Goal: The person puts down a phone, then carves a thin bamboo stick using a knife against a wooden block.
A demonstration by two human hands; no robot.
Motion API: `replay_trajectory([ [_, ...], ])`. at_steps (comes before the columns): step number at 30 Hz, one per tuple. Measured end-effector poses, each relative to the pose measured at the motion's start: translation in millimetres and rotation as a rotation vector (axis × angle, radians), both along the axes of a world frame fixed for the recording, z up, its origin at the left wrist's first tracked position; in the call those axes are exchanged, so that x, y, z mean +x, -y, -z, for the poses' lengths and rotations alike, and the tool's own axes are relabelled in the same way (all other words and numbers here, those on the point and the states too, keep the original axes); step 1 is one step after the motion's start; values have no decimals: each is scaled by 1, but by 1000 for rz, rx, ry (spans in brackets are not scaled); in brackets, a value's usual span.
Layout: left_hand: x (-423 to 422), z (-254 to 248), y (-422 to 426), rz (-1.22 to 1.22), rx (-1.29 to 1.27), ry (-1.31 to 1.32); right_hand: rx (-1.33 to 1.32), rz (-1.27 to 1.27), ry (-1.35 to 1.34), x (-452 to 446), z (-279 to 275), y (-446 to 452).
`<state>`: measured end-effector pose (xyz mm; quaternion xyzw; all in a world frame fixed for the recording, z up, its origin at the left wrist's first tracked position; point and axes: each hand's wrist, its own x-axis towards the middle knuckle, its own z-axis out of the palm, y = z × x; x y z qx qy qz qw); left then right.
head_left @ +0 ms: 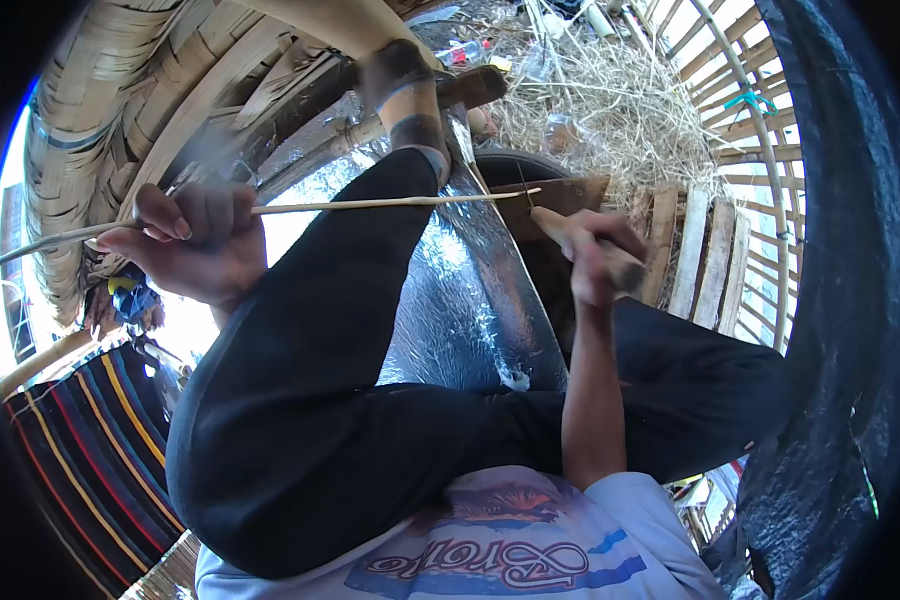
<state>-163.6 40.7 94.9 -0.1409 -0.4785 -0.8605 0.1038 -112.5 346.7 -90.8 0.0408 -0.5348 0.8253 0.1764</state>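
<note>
My left hand (195, 240) is closed round a long, thin, pale stick (370, 203), which runs from the far left across my raised knee. In my right hand (602, 250) is a knife (552, 222) with a thick wooden handle. Its blade looks like a thin dark line, seen nearly edge-on, and crosses the stick close to its right tip. Whether blade and stick touch, I cannot tell. Behind that tip lies a flat brown board (575, 200). The fingers of my right hand are somewhat blurred.
My bent legs in dark trousers (300, 400) frame a shiny dark sheet (450, 320). Straw (610, 120) and litter cover the ground ahead. Woven bamboo (100, 130) stands at left, bamboo slats (760, 150) and a dark tarp (830, 400) at right. A striped cloth (90, 460) lies lower left.
</note>
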Motion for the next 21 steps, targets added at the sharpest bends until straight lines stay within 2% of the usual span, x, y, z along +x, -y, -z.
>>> replay_trajectory([
  [2, -6, -3, -6, -6, -26, -4, 280, 12, 91, -3, 11, -2],
  [3, -7, -3, -7, -4, -26, -11, 280, 15, 84, -5, 7, -4],
  [5, -5, -2, -6, -20, 6, -2, -22, 43, 76, -7, 1, -6],
  [6, -4, -2, -3, -22, 1, 6, -74, -11, -25, -7, -8, -7],
  [7, -5, -2, -1, 2, 3, -4, -75, -11, -18, -6, 0, -4],
  [10, -5, 0, -5, 13, 10, -10, 252, 47, 125, -8, 11, 0],
  [11, -5, -2, -5, -6, -8, -3, 248, 46, 116, -10, 9, -2],
  [14, -4, -1, -2, 43, 15, -19, -41, 7, 8, -6, -6, -5],
  [15, -4, -2, 0, 45, 15, -10, -41, 10, 16, -3, 1, -2],
  [18, -5, -1, -4, 57, 20, -23, 185, 46, 154, -5, 19, 0],
  [21, -4, -2, -1, 2, -5, 6, 65, 123, 111, -9, 6, -4],
])
